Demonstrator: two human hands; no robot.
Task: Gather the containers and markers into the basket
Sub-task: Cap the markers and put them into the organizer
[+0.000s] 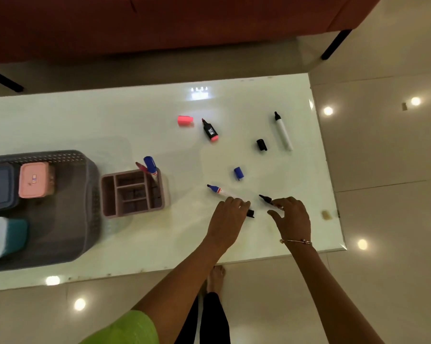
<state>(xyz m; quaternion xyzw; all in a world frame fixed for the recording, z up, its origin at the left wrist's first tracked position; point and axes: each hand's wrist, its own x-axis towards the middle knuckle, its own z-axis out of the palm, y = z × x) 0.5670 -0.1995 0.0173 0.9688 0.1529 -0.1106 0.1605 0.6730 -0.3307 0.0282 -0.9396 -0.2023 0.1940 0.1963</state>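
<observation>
1. The left hand (230,214) lies palm down, fingers curled over a blue marker (218,190); a black cap (250,213) shows at its fingertips. Whether it grips is unclear.
2. The right hand (292,217) has its fingers closed on a black marker (266,199), thumb spread.
3. More markers and caps lie scattered on the glossy white table (135,115).
4. An organiser (132,193) stands beside the grey basket (67,214), which holds containers.
5. Beyond: tiled floor (383,170), red sofa (159,21).
</observation>
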